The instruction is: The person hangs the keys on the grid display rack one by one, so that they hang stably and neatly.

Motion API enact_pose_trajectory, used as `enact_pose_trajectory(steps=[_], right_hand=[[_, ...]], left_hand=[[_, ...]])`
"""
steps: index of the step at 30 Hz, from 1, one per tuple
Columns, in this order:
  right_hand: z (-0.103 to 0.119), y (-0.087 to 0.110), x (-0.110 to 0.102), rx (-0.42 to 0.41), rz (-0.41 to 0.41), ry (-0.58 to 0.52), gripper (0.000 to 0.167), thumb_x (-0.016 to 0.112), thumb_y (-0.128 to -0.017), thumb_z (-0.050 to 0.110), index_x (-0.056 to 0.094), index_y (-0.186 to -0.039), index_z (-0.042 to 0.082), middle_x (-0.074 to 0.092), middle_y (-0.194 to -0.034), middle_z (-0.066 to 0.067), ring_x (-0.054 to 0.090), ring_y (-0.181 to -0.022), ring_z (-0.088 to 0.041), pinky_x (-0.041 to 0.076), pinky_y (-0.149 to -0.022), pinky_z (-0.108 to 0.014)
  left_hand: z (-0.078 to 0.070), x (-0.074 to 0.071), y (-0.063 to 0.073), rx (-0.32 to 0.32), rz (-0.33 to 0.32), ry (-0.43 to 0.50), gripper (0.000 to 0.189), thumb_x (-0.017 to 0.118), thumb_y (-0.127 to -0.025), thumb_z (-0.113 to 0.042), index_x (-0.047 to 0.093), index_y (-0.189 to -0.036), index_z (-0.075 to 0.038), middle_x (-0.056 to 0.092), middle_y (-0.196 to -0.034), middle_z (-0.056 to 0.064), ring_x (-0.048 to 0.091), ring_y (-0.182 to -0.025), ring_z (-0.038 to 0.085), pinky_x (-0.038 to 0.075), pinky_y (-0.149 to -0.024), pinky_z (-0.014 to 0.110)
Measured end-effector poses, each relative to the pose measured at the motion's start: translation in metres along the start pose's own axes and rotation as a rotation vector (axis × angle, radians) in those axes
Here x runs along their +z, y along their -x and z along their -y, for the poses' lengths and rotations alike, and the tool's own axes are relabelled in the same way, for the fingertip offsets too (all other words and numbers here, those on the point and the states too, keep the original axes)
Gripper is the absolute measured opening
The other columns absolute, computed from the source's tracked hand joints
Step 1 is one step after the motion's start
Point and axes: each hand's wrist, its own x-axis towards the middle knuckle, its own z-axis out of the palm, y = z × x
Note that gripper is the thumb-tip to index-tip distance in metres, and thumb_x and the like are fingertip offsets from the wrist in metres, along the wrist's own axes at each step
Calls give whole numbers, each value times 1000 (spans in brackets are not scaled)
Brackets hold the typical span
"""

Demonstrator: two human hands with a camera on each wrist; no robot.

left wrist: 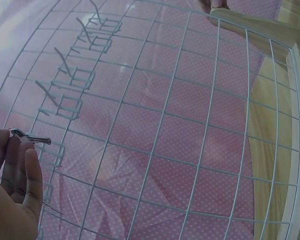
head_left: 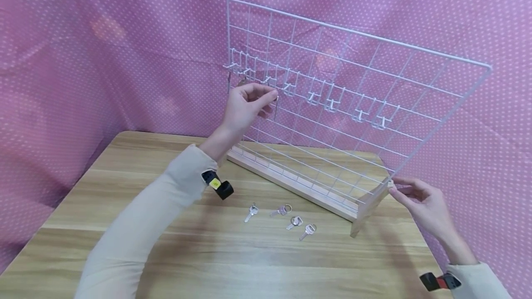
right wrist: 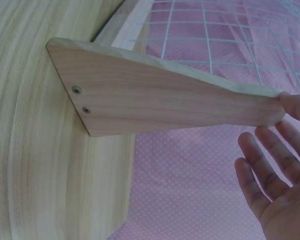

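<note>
White wire forms the grid (head_left: 328, 82) that spreads towards one o'clock from the middle of the head view, with a row of small hooks (head_left: 312, 98) across it. Our left hand (head_left: 246, 107) is at eleven o'clock, just in front of that row, thumb and forefinger pinching a key (left wrist: 40, 140) whose blade hangs down. We judge that this grip near the head leaves the blade free and puts the upper end towards the hooks.

At four o'clock our right hand (head_left: 426, 204) pinches the tip of the wooden side piece (right wrist: 160, 85) between thumb and forefinger, its other fingers parted and clear of the wood. That hold probably steadies the stand, since the grid looks light and easy to shift.

Four loose keys (head_left: 310, 230) lie at six o'clock on the table (head_left: 199, 253), perhaps spread so that each can be picked up singly. Something dark hangs by the leftmost hook, too small for us to identify.

Our left forearm slants up from between seven and eight o'clock, wrist raised well above the tabletop; our right arm enters from four o'clock, its hand lower than the left.
</note>
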Motion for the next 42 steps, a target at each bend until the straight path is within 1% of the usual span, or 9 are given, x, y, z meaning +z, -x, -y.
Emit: enact_pose_trajectory(steps=[5, 12, 15, 20, 24, 28, 35, 39, 42], right_hand=[[-1, 1, 0, -1, -7, 4, 36, 76, -96, 5, 66, -129, -5, 63, -108, 43, 64, -90, 15, 51, -81, -2], [-1, 1, 1, -2, -9, -4, 37, 76, -96, 5, 66, -129, -5, 64, -107, 41, 65, -90, 14, 51, -81, -3], [-1, 1, 2, -5, -7, -6, 37, 76, -96, 4, 66, -130, -5, 64, -107, 40, 65, -90, 14, 51, -81, -3], [0, 2, 2, -10, -8, -8, 37, 75, -96, 3, 66, -130, -6, 64, -108, 40, 65, -91, 14, 51, -82, -3], [0, 2, 2, -14, -10, -14, 37, 75, -96, 3, 65, -130, -6, 64, -110, 40, 65, -92, 14, 50, -83, -2], [0, 2, 2, -17, -11, -15, 37, 75, -96, 2, 65, -130, -6, 65, -109, 39, 65, -91, 14, 50, -84, -1], [1, 2, 1, -15, -6, -18, 37, 74, -96, 2, 64, -130, -7, 64, -110, 40, 64, -92, 14, 49, -84, 0], [1, 3, 0, -3, -2, -16, 37, 74, -96, 3, 64, -131, -7, 64, -110, 41, 64, -93, 15, 48, -84, 0], [2, 3, 1, 3, 0, -11, 37, 74, -97, 4, 64, -130, -6, 63, -109, 41, 64, -92, 15, 48, -83, -1]], left_hand=[[2, 4, -6, -18, -24, 10, 19, 74, -99, -14, 74, -112, 1, 77, -89, -5, 71, -69, 6, 65, -72, 28], [7, 8, -7, -44, -34, 2, 21, 74, -100, -16, 74, -113, 1, 75, -87, -9, 72, -69, 4, 66, -73, 26], [9, 7, -6, -44, -30, -3, 22, 73, -100, -16, 74, -114, 0, 77, -91, -4, 73, -70, 5, 67, -76, 29], [17, -1, 1, -56, -11, -81, 24, 74, -100, -21, 74, -116, -3, 77, -94, -2, 73, -73, 5, 66, -77, 27], [33, -13, 17, -64, 32, -193, 22, 73, -100, -21, 74, -114, -3, 74, -93, 1, 70, -74, 9, 64, -73, 24], [57, -30, 39, -102, 74, -276, 22, 73, -100, -21, 74, -113, -4, 76, -93, 9, 70, -75, 14, 64, -71, 25], [101, -58, 77, -271, 88, -321, 23, 73, -100, -23, 74, -113, -4, 77, -100, 14, 69, -75, 12, 63, -70, 23], [121, -60, 99, -345, 68, -387, 20, 72, -100, -18, 74, -110, -1, 76, -97, 15, 68, -71, 15, 63, -66, 26], [135, -59, 114, -408, 50, -435, 18, 71, -100, -15, 74, -109, 0, 77, -98, 17, 71, -73, 24, 63, -66, 28]])
